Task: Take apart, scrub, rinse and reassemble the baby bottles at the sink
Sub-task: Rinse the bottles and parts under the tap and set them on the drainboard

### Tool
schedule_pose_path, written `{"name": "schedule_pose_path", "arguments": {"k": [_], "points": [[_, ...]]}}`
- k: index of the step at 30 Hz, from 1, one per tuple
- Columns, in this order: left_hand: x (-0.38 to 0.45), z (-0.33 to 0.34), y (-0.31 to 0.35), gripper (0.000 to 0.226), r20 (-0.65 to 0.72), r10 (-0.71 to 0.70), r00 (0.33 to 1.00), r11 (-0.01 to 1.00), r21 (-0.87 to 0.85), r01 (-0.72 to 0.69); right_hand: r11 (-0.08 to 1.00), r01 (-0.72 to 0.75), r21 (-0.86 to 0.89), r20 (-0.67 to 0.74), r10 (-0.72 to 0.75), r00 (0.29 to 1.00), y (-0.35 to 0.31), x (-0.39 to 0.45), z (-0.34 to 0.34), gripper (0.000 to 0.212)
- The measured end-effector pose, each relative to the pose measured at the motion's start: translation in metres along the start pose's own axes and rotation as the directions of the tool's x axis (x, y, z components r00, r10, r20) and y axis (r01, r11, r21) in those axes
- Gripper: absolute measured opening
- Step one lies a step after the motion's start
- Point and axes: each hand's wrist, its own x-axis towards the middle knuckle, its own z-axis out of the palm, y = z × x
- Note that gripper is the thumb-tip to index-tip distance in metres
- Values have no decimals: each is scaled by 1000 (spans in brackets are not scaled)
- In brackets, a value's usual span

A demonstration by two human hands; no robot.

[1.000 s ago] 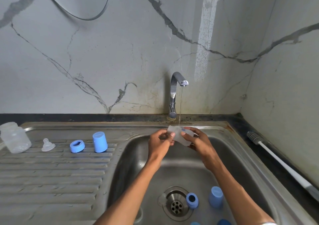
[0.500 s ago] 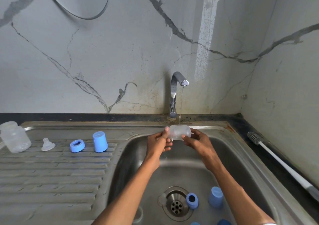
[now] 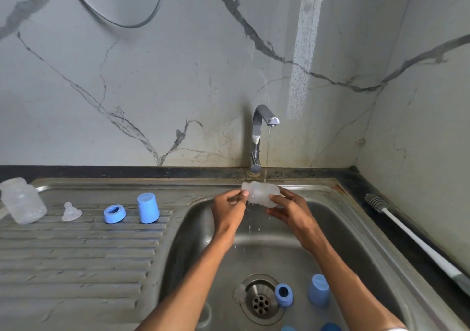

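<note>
A clear baby bottle body (image 3: 259, 194) lies sideways under the thin stream from the tap (image 3: 262, 132). My left hand (image 3: 229, 210) pinches its left end and my right hand (image 3: 287, 210) grips its right end, both above the sink basin (image 3: 343, 229). Water drips from the bottle. Down in the basin, a blue collar ring (image 3: 283, 294) and a blue cap (image 3: 318, 289) lie beside the drain (image 3: 260, 302), with a clear teat (image 3: 239, 292) at its left edge.
On the drainboard (image 3: 76, 254) stand another clear bottle (image 3: 21, 201), a clear teat (image 3: 71, 211), a blue ring (image 3: 114, 213) and a blue cap (image 3: 148, 207). A white-handled bottle brush (image 3: 407, 231) lies on the dark counter at the right. More blue parts peek in at the bottom edge.
The bottle has been turned from tilted to lying level under the stream and raised slightly toward the tap. Both hands shifted with it.
</note>
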Motion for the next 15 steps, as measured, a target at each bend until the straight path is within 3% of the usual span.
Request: {"name": "schedule_pose_path", "arguments": {"k": [4,10,15], "points": [[2,-1,-1,15,-30,-50,998,999,-14,49,998,33,-54,-41,-35,999,3,2,1,59],[0,-2,0,20,-74,-59,996,998,15,60,1000,-9,-4,68,9,998,3,3,1,39],[2,-3,-3,18,-42,-30,999,999,14,30,998,21,-57,-39,-23,999,4,1,7,50]]}}
